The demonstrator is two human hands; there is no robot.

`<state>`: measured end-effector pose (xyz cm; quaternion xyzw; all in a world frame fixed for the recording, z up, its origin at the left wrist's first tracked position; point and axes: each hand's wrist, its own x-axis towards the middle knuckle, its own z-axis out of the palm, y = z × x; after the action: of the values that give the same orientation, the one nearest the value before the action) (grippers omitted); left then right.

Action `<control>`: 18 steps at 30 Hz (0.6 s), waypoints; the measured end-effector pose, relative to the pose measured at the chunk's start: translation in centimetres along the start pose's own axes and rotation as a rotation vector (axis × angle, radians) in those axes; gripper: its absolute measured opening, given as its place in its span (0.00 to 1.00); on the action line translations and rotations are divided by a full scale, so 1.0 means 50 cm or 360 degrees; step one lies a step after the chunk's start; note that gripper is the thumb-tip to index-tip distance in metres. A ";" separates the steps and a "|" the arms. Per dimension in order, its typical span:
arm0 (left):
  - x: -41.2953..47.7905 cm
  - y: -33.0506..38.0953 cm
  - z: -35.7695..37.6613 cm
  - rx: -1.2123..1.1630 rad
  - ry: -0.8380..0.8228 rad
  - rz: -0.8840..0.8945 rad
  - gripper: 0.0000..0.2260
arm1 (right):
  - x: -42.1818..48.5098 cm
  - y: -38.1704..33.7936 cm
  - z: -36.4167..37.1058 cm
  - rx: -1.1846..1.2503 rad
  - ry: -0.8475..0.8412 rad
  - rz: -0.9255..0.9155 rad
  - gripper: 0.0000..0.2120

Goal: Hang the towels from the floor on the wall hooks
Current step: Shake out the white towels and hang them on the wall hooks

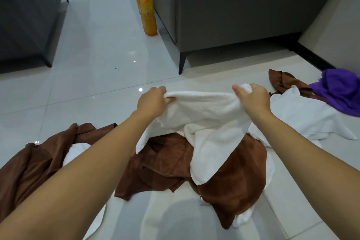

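Observation:
A white towel [206, 121] hangs stretched between both hands above the floor. My left hand [153, 101] grips its top edge on the left, and my right hand [252, 97] grips the top edge on the right. Under it a brown towel [229, 181] lies crumpled on the tiles. Another brown towel [37, 163] lies at the left, partly behind my left forearm. A second white towel [303, 117], a small brown towel [286, 82] and a purple towel [341, 91] lie at the right. No wall hooks are in view.
A dark grey cabinet on thin legs [233, 15] stands straight ahead, with an orange bottle [147, 15] on the floor beside it. Another dark cabinet [25, 17] stands at the far left. Glossy white tiles [97, 60] run between them.

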<state>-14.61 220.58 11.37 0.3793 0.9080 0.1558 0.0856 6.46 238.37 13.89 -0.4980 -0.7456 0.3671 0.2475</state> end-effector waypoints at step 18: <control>-0.001 0.067 -0.026 -0.1778 -0.0380 -0.0513 0.27 | 0.013 0.006 -0.006 0.0308 -0.0003 0.0177 0.19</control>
<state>-12.73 222.45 13.77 0.1490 0.7186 0.5514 0.3966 6.62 239.16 13.82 -0.5120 -0.6782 0.4510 0.2728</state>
